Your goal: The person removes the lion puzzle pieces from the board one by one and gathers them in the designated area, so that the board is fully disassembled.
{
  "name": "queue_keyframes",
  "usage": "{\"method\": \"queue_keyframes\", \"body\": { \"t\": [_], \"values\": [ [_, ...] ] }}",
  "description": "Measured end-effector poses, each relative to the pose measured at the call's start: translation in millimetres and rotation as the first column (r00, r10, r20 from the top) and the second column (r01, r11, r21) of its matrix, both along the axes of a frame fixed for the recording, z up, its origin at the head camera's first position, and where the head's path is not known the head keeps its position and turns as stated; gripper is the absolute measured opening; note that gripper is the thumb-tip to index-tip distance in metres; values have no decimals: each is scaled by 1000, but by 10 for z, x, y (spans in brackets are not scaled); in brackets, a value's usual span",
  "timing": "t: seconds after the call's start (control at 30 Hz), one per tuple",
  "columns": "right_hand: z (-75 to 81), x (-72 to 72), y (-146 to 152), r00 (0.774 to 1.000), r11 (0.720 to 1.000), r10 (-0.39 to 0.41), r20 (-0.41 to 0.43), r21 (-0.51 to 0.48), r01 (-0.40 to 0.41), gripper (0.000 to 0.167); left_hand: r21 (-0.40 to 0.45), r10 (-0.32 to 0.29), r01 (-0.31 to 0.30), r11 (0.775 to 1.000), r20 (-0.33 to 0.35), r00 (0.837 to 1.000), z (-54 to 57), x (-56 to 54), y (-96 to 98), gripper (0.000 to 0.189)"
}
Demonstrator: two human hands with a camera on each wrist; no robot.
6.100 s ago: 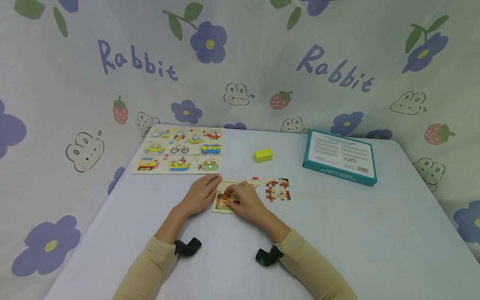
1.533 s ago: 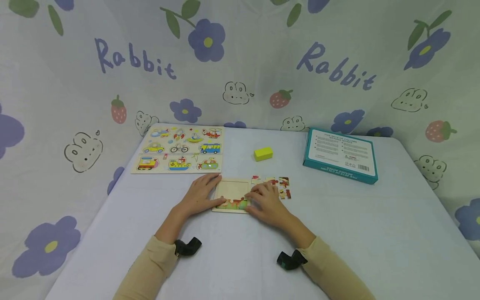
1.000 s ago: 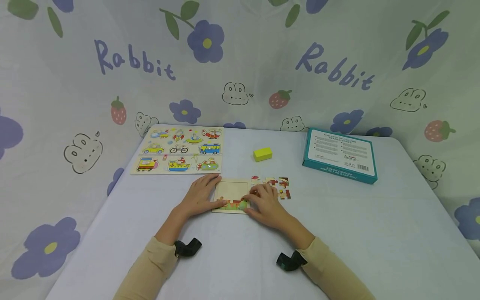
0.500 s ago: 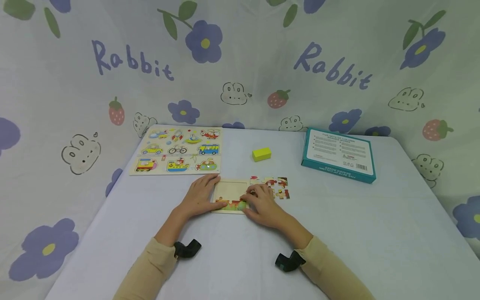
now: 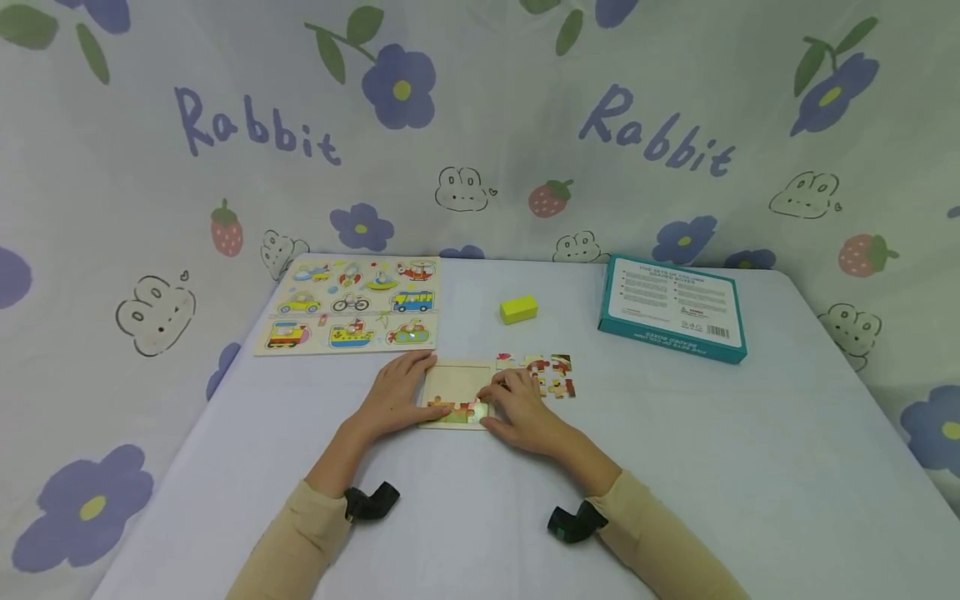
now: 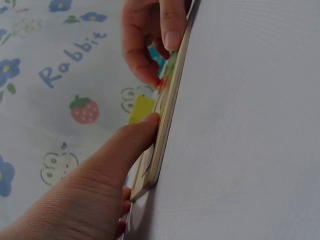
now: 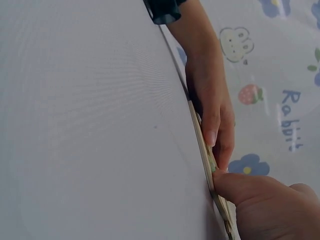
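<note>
A small wooden jigsaw tray [image 5: 459,382] lies on the white table, its upper part bare, with a strip of picture pieces along the bottom. My left hand [image 5: 393,393] rests at its left side, fingers nearly straight along the edge and thumb laid over the bottom pieces. My right hand [image 5: 525,421] is at the lower right corner, thumb and index finger pinching a green-and-red jigsaw piece [image 5: 477,411]. In the left wrist view that piece [image 6: 167,75] stands tilted up over the tray edge [image 6: 169,120]. Several loose jigsaw pieces [image 5: 562,375] lie beyond the right hand, which partly hides them.
A vehicle-picture puzzle board [image 5: 352,304] sits behind the left hand. Further back are a yellow block [image 5: 519,310] and, at the right, a teal box [image 5: 675,308] with a printed label. A rabbit-and-flower curtain [image 5: 480,125] closes off the rear of the table.
Six seconds ago pieces showed in the tray's middle; now only the bottom strip remains inside. My right hand has moved to the lower right corner, where the piece tilts up. My left hand stays put.
</note>
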State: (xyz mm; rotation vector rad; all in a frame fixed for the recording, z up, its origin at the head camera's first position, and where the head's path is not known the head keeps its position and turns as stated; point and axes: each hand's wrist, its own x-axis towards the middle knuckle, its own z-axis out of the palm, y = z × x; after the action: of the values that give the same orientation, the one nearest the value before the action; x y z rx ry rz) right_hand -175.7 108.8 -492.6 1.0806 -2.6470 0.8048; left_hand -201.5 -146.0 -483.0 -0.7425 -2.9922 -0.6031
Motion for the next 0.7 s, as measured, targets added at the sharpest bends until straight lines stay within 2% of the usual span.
{"method": "queue_keyframes", "body": {
  "t": [0.33,0.7],
  "values": [
    [50,24,-11,1000,999,19,20,-46,-18,35,1,-2,2,1000,-8,1000,-10,0,-6,94],
    [20,22,3,999,987,54,-8,-151,-54,19,-4,6,-6,1000,5,1000,1,5,-5,93]
  ]
}}
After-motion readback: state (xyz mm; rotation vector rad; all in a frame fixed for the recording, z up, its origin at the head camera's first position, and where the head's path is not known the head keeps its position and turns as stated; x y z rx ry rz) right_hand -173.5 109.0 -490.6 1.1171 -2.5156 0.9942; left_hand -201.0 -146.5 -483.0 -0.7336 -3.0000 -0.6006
